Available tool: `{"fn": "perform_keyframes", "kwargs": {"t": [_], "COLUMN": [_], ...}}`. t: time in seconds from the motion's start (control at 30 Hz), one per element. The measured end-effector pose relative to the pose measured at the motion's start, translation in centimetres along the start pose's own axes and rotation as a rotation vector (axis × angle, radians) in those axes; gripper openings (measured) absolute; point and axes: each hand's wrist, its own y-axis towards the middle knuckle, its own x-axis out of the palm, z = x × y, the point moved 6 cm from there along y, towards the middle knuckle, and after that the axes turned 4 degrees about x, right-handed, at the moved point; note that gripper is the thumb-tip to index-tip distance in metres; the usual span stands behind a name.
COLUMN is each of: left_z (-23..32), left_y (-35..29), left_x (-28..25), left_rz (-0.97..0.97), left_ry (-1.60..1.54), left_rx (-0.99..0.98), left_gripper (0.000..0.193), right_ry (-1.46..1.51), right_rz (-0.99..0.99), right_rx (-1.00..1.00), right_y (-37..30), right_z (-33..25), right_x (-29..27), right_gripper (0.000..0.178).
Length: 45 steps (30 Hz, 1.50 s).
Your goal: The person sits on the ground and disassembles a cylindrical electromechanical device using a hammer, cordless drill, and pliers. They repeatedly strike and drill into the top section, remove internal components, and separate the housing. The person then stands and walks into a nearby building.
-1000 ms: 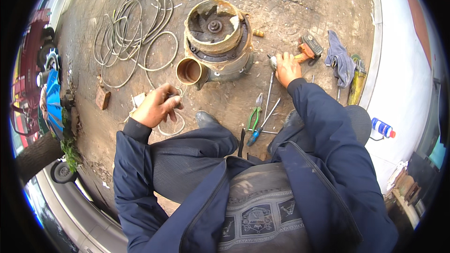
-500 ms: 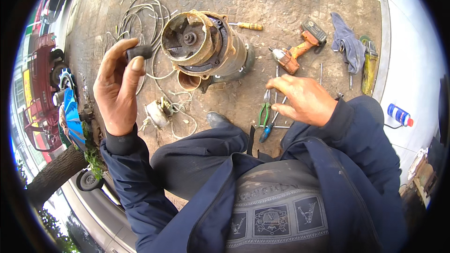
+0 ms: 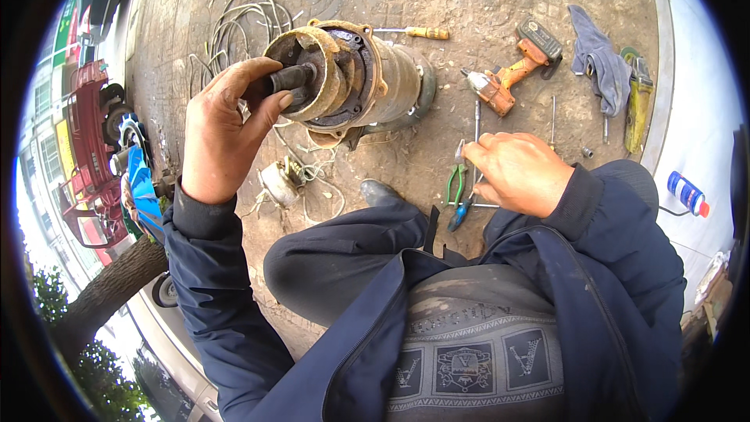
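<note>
In my left hand [image 3: 226, 125], a short dark cylindrical piece [image 3: 289, 78] is pinched between thumb and fingers. Its far end meets the shaft at the centre of a pump's open, rusty round end [image 3: 332, 70]; how far it sits over the shaft is hidden. The pump's body [image 3: 402, 86] lies on its side on the ground. My right hand [image 3: 519, 172] hovers palm down with bent fingers and the thumb apart, no object visible in it. Beneath its fingertips are green-handled pliers [image 3: 455, 184] and a blue-handled tool [image 3: 459, 215].
An orange cordless impact driver [image 3: 512, 74], a grey cloth [image 3: 601, 62] and a yellow tool [image 3: 639, 101] lie to the right. A yellow-handled screwdriver [image 3: 426, 33] is beyond the pump. Coiled cable [image 3: 234, 27] and a metal part with wires [image 3: 280, 182] lie left.
My left hand has carried the dark cylindrical piece rightward from beside the pump onto its shaft end. My right hand stays over the pliers, its fingers more bent. The view has shifted slightly.
</note>
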Motion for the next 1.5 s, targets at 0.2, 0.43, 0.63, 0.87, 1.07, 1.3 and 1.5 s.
{"fn": "perform_keyframes", "kwargs": {"t": [0.2, 0.43, 0.63, 0.87, 1.07, 1.3, 1.5], "left_z": [0.7, 0.7, -0.4, -1.8, -3.4, -6.1, -7.0], "left_y": [1.3, 1.5, 1.0, -0.3, -1.0, -0.1, -0.2], "left_x": [0.1, 0.3, 0.7, 1.6, 2.5, 3.5, 4.4], "left_rz": [-0.009, 0.025, 0.068, 0.213, 0.387, 0.187, 0.079], "left_ry": [0.1, 0.128, 0.099, 0.134, 0.069, -0.204, -0.381], "left_rx": [0.083, 0.128, 0.102, 0.165, 0.33, 0.325, 0.215], "left_gripper": [0.028, 0.027, 0.028, 0.033, 0.039, 0.041, 0.045], "right_ry": [-0.014, -0.057, -0.094, -0.013, -0.133, -0.32, -0.194], "right_rz": [-0.051, -0.05, -0.078, 0.133, 0.284, -0.21, -0.219], "right_rx": [0.03, 0.021, 0.028, 0.127, 0.409, 0.682, 0.425], "right_y": [-0.2, 0.3, 0.2, 0.5, -2.0, -1.8, -0.5], "right_z": [0.3, 0.4, 1.4, 7.2, 16.2, 18.5, 14.2], "right_x": [0.8, 1.1, 1.9, -2.7, -5.3, 2.6, 3.3], "right_gripper": [0.045, 0.035, 0.041, 0.042, 0.043, 0.045, 0.045]}}
